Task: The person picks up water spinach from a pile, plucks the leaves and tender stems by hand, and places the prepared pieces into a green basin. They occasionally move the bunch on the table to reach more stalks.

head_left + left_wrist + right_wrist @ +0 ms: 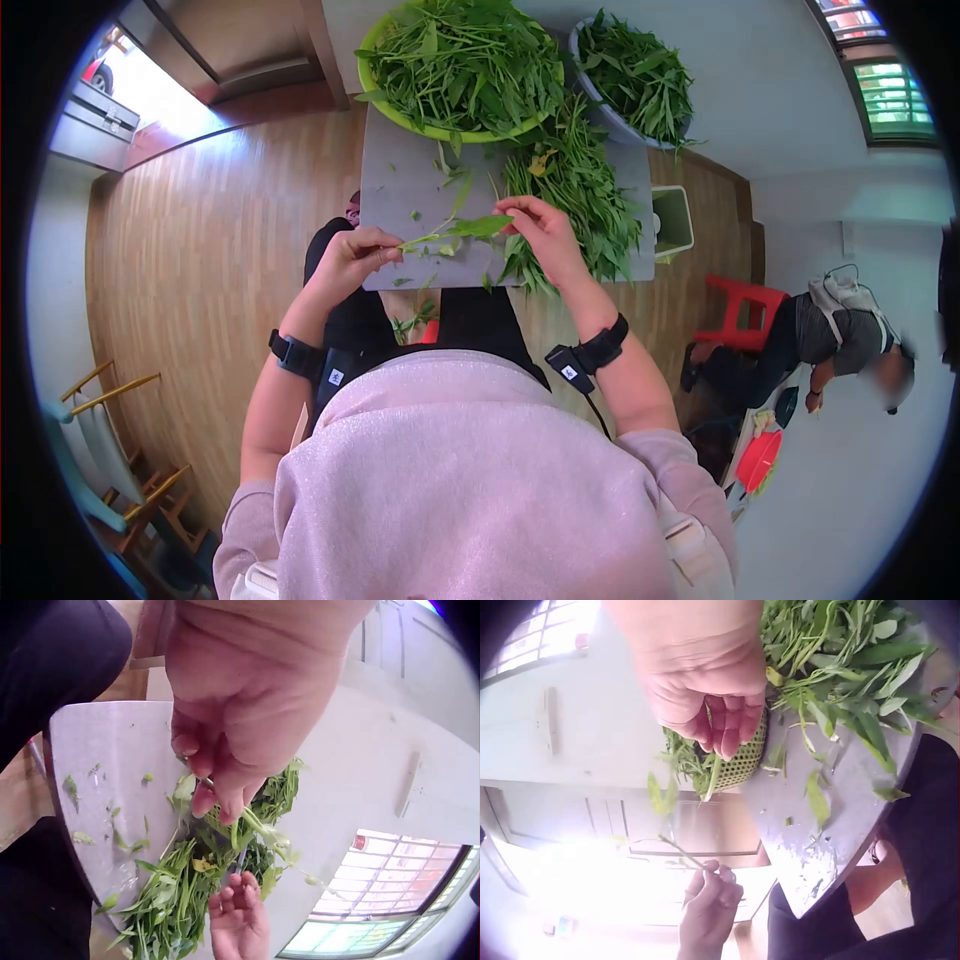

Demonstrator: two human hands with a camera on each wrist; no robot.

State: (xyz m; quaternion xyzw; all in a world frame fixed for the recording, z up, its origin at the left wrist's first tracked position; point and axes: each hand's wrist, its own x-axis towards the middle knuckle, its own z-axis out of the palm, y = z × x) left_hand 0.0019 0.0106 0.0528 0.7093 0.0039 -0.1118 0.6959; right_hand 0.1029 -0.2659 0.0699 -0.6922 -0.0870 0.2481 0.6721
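My left hand (352,262) pinches a leafy green stem (435,236) between thumb and fingers, above the table's near edge. Its long leaf (482,227) reaches right, overlapping the fingertips of my right hand (545,238) in the head view. In the right wrist view the stem (681,851) and its leaf stand well apart from that hand. My right hand's fingers are loosely curled, with a gap by the thumb and nothing evident in the grasp. Just beyond and under it lies a heap of long-leaved greens (590,205).
A yellow-green basket (364,60) and a grey-blue basin (590,82), both full of greens, stand at the table's far side. Leaf scraps dot the grey tabletop (385,215). A green bin (675,218) is at the right. Another person (845,335) sits near a red stool (740,312).
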